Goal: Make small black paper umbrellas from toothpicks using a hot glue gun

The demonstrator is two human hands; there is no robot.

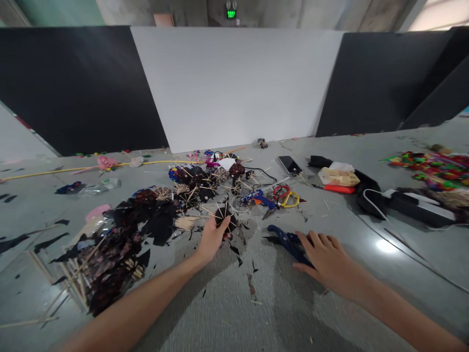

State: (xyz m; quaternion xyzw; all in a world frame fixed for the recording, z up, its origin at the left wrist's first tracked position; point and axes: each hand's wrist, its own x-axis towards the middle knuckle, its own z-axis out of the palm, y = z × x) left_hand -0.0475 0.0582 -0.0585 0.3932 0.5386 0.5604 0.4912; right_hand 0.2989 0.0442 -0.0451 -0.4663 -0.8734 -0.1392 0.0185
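Note:
My left hand (pixel 213 238) grips a black disc (pixel 224 219) with thin wooden sticks fanning out from it, near the middle of the view. To the right, my right hand (pixel 322 256) is closed round the handles of dark blue scissors (pixel 287 240), whose blades point left, low over the floor. Small black scraps (pixel 235 250) lie on the floor between the hands. Just beyond them is a blue glue gun (pixel 262 198) beside a coil with red and yellow handles (pixel 289 198).
Dark fabric (pixel 117 264) and sticks (pixel 75 281) cover the left. Stick-studded dark balls (pixel 205 183) sit beyond my left hand. A phone (pixel 289 165), a tissue pack (pixel 339 177), a power strip (pixel 417 208) and cables lie right. White and black panels (pixel 238 88) stand behind.

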